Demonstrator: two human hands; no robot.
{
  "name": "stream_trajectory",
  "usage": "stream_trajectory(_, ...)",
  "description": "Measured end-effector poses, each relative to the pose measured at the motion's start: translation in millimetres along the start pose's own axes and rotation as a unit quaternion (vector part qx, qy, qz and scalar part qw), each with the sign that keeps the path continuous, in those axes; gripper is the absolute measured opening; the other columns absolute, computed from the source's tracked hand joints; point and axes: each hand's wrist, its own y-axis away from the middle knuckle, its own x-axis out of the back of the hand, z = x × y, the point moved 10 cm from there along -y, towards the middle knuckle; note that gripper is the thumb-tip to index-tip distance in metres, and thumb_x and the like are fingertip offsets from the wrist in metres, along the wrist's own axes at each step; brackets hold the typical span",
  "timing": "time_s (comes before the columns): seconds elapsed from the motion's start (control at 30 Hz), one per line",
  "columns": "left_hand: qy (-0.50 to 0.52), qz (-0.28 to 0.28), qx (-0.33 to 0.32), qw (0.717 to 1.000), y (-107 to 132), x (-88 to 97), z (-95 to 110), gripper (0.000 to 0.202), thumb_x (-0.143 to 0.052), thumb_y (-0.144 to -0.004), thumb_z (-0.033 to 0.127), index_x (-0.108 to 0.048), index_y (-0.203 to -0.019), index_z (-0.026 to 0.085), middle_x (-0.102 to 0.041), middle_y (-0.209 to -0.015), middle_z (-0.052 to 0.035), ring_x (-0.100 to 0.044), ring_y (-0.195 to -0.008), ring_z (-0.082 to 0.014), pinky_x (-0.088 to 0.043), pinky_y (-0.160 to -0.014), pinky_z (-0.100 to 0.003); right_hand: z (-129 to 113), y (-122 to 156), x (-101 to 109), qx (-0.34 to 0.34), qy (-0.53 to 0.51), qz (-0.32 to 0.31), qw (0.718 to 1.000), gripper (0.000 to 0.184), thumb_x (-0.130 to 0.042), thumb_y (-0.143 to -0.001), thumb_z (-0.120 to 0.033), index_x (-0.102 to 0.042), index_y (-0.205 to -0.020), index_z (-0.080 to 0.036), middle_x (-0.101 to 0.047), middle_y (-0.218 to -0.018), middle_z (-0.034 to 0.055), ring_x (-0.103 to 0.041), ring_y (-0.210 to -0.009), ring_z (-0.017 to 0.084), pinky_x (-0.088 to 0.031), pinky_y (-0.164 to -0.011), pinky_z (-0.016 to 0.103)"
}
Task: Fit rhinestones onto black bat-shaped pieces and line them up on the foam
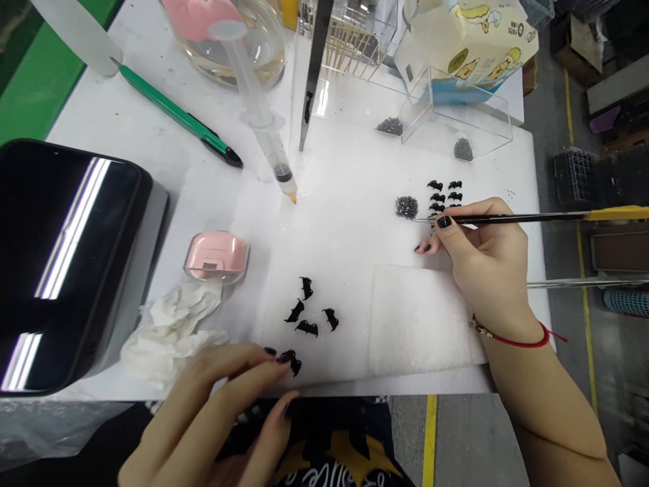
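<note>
My right hand (487, 264) pinches a slim pen-like tool (522, 218) with a black shaft, a yellow rear part and a fine tip. The tip points at a small pile of dark shiny bits (406, 207), right at its edge. Rows of small black bat-shaped pieces (437, 197) lie beyond the fingers, partly hidden by them. My left hand (218, 406) has its thumb and fingers apart, the fingertips at a black bat-shaped piece (293, 362) near the front edge. Several similar black pieces (307, 329) lie loose just beyond it.
A syringe (274, 149), a green pen (172, 111), a pink case (217, 254) and crumpled tissue (177, 325) lie leftward. A black-topped device (65, 264) stands far left. Clear boxes (456, 118) and a carton (466, 47) stand behind. A glossy rod (588, 283) shows beside my right wrist.
</note>
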Motion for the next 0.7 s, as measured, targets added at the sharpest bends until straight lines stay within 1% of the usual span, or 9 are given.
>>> stream_trajectory(0.03, -0.009, -0.012, -0.023, 1.000, -3, -4.5, 4, 0.019, -0.070, -0.093, 0.006, -0.073, -0.106, 0.020, -0.071, -0.105, -0.0041, -0.071, -0.094, -0.0168, -0.055, -0.092, -0.027, 0, 0, 0, -0.002, -0.001, -0.001, 1.000, 0.028, -0.091, -0.085, -0.036, -0.065, -0.090, -0.027, -0.065, -0.066, -0.0035, -0.067, -0.055, 0.017, -0.068, -0.061, 0.039)
stream_trajectory(0.1, -0.020, -0.018, -0.053, 0.998, -5, -9.6, 8, 0.025, -0.071, -0.092, -0.002, -0.071, -0.110, 0.014, -0.069, -0.105, -0.0056, -0.067, -0.094, -0.0158, -0.053, -0.094, -0.027, 1, -1, -1, -0.007, -0.003, -0.004, 1.000, 0.027, -0.090, -0.085, -0.034, -0.065, -0.091, -0.027, -0.065, -0.065, -0.0035, -0.068, -0.056, 0.017, -0.069, -0.063, 0.039)
stream_trajectory(0.17, -0.023, -0.011, -0.053, 0.998, -2, -10.6, 7, 0.024, -0.070, -0.093, -0.004, -0.072, -0.110, 0.011, -0.067, -0.105, -0.0067, -0.064, -0.094, -0.0163, -0.050, -0.096, -0.028, 2, -1, -1, -0.010, -0.004, -0.006, 1.000, 0.026, -0.090, -0.086, -0.034, -0.065, -0.091, -0.027, -0.065, -0.063, -0.0037, -0.069, -0.055, 0.018, -0.069, -0.064, 0.039)
stream_trajectory(0.23, -0.035, -0.012, -0.048, 0.998, 2, -11.8, 5, 0.021, -0.070, -0.095, -0.003, -0.073, -0.111, 0.011, -0.066, -0.107, -0.0076, -0.063, -0.096, -0.0172, -0.048, -0.099, -0.029, 2, 0, -1, -0.011, -0.006, -0.007, 1.000, 0.027, -0.089, -0.086, -0.035, -0.064, -0.091, -0.027, -0.065, -0.062, -0.0038, -0.069, -0.055, 0.018, -0.069, -0.064, 0.039)
stream_trajectory(0.33, -0.053, -0.009, -0.044, 0.998, 5, -12.3, 6, 0.020, -0.068, -0.097, 0.001, -0.073, -0.113, 0.011, -0.065, -0.108, -0.0083, -0.063, -0.096, -0.0185, -0.048, -0.097, -0.031, 3, 0, -1, -0.010, -0.010, -0.005, 1.000, 0.030, -0.089, -0.086, -0.037, -0.062, -0.091, -0.026, -0.066, -0.065, -0.0041, -0.069, -0.055, 0.017, -0.069, -0.063, 0.038)
stream_trajectory(0.4, -0.056, -0.006, -0.048, 0.997, 4, -12.8, 8, 0.018, -0.069, -0.097, 0.000, -0.073, -0.111, 0.010, -0.066, -0.107, -0.0086, -0.064, -0.096, -0.0189, -0.049, -0.096, -0.032, 3, -1, -1, -0.009, -0.012, -0.003, 1.000, 0.031, -0.089, -0.086, -0.040, -0.062, -0.091, -0.026, -0.066, -0.067, -0.0047, -0.069, -0.055, 0.016, -0.069, -0.062, 0.038)
stream_trajectory(0.53, -0.037, 0.004, -0.065, 0.997, 0, -13.2, 13, 0.018, -0.070, -0.093, -0.005, -0.070, -0.103, 0.009, -0.068, -0.101, -0.0073, -0.064, -0.093, -0.0176, -0.050, -0.094, -0.032, 4, -3, -1, -0.012, -0.011, -0.013, 1.000, 0.034, -0.091, -0.084, -0.043, -0.062, -0.091, -0.027, -0.064, -0.064, -0.0052, -0.069, -0.055, 0.017, -0.069, -0.065, 0.039)
stream_trajectory(0.6, -0.009, -0.007, -0.084, 0.996, 1, -15.2, 13, 0.020, -0.070, -0.091, -0.007, -0.068, -0.102, 0.010, -0.069, -0.100, -0.0067, -0.065, -0.093, -0.0174, -0.051, -0.093, -0.031, 5, -3, -1, -0.015, -0.011, -0.017, 1.000, 0.033, -0.091, -0.084, -0.043, -0.063, -0.091, -0.027, -0.065, -0.065, -0.0044, -0.069, -0.055, 0.018, -0.068, -0.065, 0.040)
stream_trajectory(0.7, 0.034, -0.043, -0.120, 0.991, 8, -19.9, 12, 0.026, -0.071, -0.090, -0.008, -0.069, -0.108, 0.009, -0.072, -0.103, -0.0079, -0.066, -0.097, -0.0193, -0.054, -0.093, -0.032, 6, -3, -1, -0.015, -0.012, -0.019, 1.000, 0.031, -0.090, -0.085, -0.042, -0.063, -0.090, -0.028, -0.065, -0.066, -0.0037, -0.069, -0.056, 0.018, -0.068, -0.064, 0.041)
